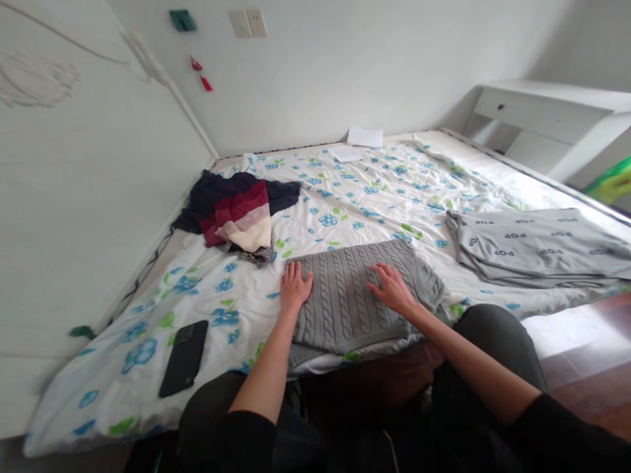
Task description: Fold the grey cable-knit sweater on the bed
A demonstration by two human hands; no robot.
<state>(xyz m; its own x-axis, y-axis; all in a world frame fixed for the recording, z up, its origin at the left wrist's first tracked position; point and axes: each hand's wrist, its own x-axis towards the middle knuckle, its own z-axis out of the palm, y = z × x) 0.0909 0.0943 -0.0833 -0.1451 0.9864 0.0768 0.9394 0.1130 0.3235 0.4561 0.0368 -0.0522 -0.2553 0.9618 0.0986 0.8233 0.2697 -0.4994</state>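
A folded grey cable-knit sweater (345, 295) lies on the floral bedsheet (246, 295) right in front of me. My left hand (296, 286) rests flat on the sweater's left edge, partly on the sheet. My right hand (392, 289) lies palm down on the sweater's right part, fingers spread and gripping nothing. To the right, a grey garment with "POP" print (537, 246) lies folded in loose layers. A black phone (183, 358) lies face down near my left hand, apart from it.
A crumpled navy, red and cream garment (236, 210) lies at the far left of the bed. Sheets of white paper (365, 136) lie at the head end. A white wardrobe door (83, 197) runs along the left side, and a white desk (542, 125) stands at the back right.
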